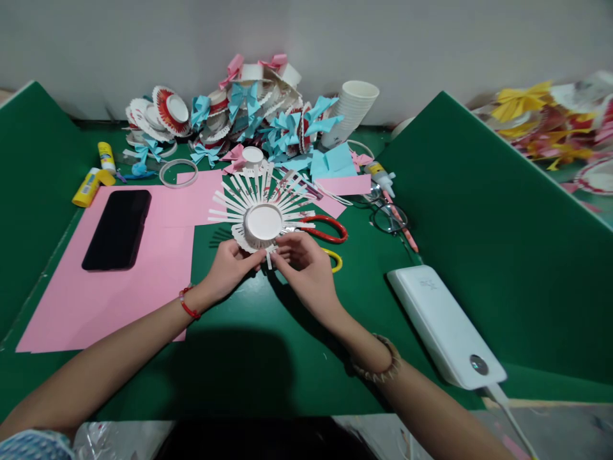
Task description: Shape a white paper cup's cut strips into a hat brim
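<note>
Paper cup [264, 222], slit into fanned strips, was held over the green table [364, 281], left hand [230, 267] and right hand [310, 271] pinching its near edge; it seemed light and easily creased, the stiffer round base probably offering safer hold.

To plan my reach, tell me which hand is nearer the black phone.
Left. The left hand is right of the phone; the right hand is farther right.
</note>
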`<state>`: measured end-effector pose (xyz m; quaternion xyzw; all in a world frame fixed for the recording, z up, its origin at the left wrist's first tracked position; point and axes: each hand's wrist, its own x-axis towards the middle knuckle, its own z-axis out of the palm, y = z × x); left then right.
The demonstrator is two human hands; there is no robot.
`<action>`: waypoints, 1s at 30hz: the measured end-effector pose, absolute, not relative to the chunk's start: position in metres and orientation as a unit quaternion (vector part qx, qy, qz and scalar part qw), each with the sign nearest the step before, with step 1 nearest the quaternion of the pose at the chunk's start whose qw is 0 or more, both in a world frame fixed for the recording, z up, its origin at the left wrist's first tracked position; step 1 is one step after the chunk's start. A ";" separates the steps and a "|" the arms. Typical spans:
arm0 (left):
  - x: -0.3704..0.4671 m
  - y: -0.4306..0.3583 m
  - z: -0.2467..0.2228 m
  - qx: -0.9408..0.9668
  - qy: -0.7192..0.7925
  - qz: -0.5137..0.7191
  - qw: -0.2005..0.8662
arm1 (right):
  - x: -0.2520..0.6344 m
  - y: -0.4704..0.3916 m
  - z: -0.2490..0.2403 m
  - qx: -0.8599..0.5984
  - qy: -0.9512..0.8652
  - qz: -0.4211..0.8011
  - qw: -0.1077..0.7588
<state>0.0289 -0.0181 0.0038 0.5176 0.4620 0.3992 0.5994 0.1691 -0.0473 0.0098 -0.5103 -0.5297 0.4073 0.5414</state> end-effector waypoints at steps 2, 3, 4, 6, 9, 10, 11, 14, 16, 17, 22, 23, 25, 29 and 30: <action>0.029 -0.018 0.004 0.522 0.464 0.400 0.594 | 0.169 -0.048 0.009 -0.510 -0.538 0.401 0.539; 0.029 -0.018 0.004 0.522 0.463 0.399 0.595 | 0.169 -0.048 0.009 -0.509 -0.542 0.398 0.537; 0.029 -0.018 0.004 0.521 0.460 0.401 0.597 | 0.169 -0.048 0.009 -0.506 -0.546 0.399 0.536; 0.029 -0.017 0.006 0.521 0.452 0.410 0.597 | 0.170 -0.048 0.011 -0.499 -0.551 0.406 0.532; 0.031 -0.016 0.008 0.523 0.451 0.439 0.575 | 0.172 -0.048 0.016 -0.496 -0.546 0.412 0.535; 0.032 -0.016 0.009 0.525 0.456 0.448 0.562 | 0.172 -0.048 0.018 -0.497 -0.544 0.410 0.537; 0.032 -0.016 0.010 0.526 0.462 0.456 0.549 | 0.173 -0.048 0.020 -0.499 -0.546 0.406 0.537; 0.031 -0.016 0.010 0.531 0.476 0.455 0.534 | 0.175 -0.048 0.020 -0.503 -0.582 0.375 0.518; 0.029 -0.016 0.009 0.526 0.475 0.433 0.557 | 0.175 -0.049 0.017 -0.503 -0.640 0.307 0.493; 0.028 -0.015 0.009 0.518 0.469 0.424 0.577 | 0.175 -0.049 0.014 -0.500 -0.673 0.259 0.479; 0.026 -0.011 0.006 0.444 0.427 0.425 0.663 | 0.177 -0.048 0.002 -0.457 -0.789 0.073 0.403; 0.026 -0.011 0.006 0.435 0.424 0.424 0.672 | 0.177 -0.048 0.001 -0.453 -0.799 0.044 0.393; 0.027 -0.011 0.006 0.424 0.422 0.423 0.680 | 0.177 -0.047 0.001 -0.448 -0.808 -0.013 0.382; 0.028 -0.012 0.007 0.420 0.415 0.435 0.680 | 0.176 -0.047 0.003 -0.444 -0.805 -0.077 0.385; 0.028 -0.012 0.007 0.417 0.413 0.440 0.680 | 0.176 -0.047 0.004 -0.442 -0.805 -0.083 0.388</action>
